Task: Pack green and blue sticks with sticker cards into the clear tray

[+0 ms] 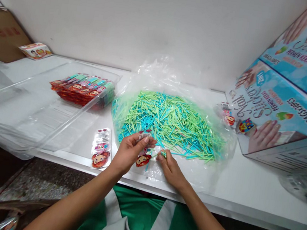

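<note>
My left hand (130,151) pinches the top of a small clear sachet (143,161) printed with a red-haired cartoon face. Just to its right, my right hand (171,169) is closed around a small bunch of thin sticks (163,154), whose green ends show; a stick points towards the sachet. Beyond both hands, a big heap of thin green and blue sticks (166,120) lies in an opened clear plastic bag (162,69). Left of my left hand, a short stack of similar sachets (100,149) lies flat at the table's front.
A clear plastic tray (64,126) on the left holds a pile of stick-filled sachets (82,88). Large printed cartons (279,105) stand at the right. A brown cardboard box (2,34) and a small printed box (36,50) are at the back left, by the wall.
</note>
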`<control>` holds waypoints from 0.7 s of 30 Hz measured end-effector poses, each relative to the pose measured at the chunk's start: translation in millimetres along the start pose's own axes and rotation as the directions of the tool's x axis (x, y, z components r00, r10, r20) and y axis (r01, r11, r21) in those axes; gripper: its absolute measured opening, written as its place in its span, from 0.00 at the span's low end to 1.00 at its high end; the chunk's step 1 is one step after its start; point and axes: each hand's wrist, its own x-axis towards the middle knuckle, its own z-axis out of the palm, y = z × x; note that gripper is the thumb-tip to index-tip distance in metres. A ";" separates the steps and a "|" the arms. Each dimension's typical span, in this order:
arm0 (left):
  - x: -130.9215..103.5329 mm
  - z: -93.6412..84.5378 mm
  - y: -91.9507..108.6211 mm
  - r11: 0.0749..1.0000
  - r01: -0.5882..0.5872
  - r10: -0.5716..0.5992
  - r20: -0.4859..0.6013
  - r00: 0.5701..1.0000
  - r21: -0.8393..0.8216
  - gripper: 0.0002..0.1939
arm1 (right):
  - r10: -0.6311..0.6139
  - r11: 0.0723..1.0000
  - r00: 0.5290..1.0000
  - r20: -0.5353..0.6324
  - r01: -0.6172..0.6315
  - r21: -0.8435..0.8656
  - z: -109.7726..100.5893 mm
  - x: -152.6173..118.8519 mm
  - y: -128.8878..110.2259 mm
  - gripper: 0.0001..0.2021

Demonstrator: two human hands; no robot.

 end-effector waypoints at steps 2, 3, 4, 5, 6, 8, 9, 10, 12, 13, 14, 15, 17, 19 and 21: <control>-2.9 -0.6 -1.4 1.000 0.016 -0.016 0.009 1.000 0.005 0.15 | 0.016 1.000 1.000 -0.003 -0.016 -0.018 -0.4 -0.5 -1.2 0.11; -4.3 -0.6 -2.0 0.999 0.033 -0.033 0.011 0.999 0.008 0.15 | 0.026 0.999 1.000 -0.007 -0.026 -0.031 -1.8 -0.5 -2.5 0.11; -5.5 -0.2 -2.3 0.999 0.052 -0.053 0.011 0.999 0.011 0.15 | 0.037 0.998 0.999 -0.011 -0.037 -0.045 -4.3 -0.2 -4.4 0.11; -6.6 0.3 -2.4 0.997 0.072 -0.072 0.011 0.997 0.016 0.15 | 0.044 0.997 0.999 -0.013 -0.045 -0.061 -8.1 0.4 -7.3 0.12; -7.6 1.0 -2.4 0.996 0.088 -0.089 0.011 0.996 0.022 0.15 | 0.047 0.996 0.999 -0.012 -0.047 -0.077 -12.9 1.2 -11.1 0.12; -8.9 2.6 -2.2 0.993 0.113 -0.113 0.011 0.993 0.037 0.16 | 0.036 0.993 0.999 0.006 -0.035 -0.115 -24.9 3.4 -21.7 0.12; -9.3 3.5 -2.2 0.991 0.123 -0.124 0.012 0.992 0.045 0.16 | 0.026 0.990 1.000 0.010 -0.024 -0.141 -31.4 4.5 -28.3 0.12; -9.5 4.4 -2.3 0.990 0.132 -0.133 0.013 0.991 0.051 0.16 | 0.011 0.985 1.000 0.018 -0.008 -0.171 -37.7 5.6 -35.6 0.11; -9.7 6.0 -3.2 0.989 0.143 -0.144 0.013 0.990 0.046 0.16 | -0.023 0.965 0.999 0.026 0.029 -0.259 -48.6 7.1 -51.4 0.10; -9.8 6.7 -3.9 0.989 0.141 -0.142 0.012 0.990 0.040 0.16 | -0.041 0.952 0.998 0.042 0.052 -0.302 -53.0 7.6 -59.3 0.10; -9.7 7.2 -4.9 0.990 0.133 -0.133 0.013 0.991 0.038 0.16 | -0.053 0.937 0.997 0.062 0.072 -0.342 -56.5 7.8 -66.9 0.09; -9.7 7.4 -5.9 0.992 0.119 -0.120 0.014 0.993 0.044 0.16 | -0.062 0.924 0.994 0.088 0.091 -0.370 -59.4 8.0 -74.0 0.09; -9.6 7.0 -8.1 0.993 0.091 -0.092 0.019 0.996 0.078 0.15 | -0.070 0.911 0.988 0.141 0.120 -0.393 -63.5 8.3 -85.6 0.11; -9.5 5.3 -10.0 0.991 0.055 -0.059 0.028 0.998 0.122 0.14 | -0.064 0.906 0.979 0.194 0.138 -0.400 -66.5 9.0 -93.2 0.15; -9.8 3.0 -10.7 0.983 0.009 -0.016 0.039 0.999 0.182 0.12 | -0.049 0.899 0.968 0.245 0.150 -0.412 -69.6 10.1 -97.1 0.17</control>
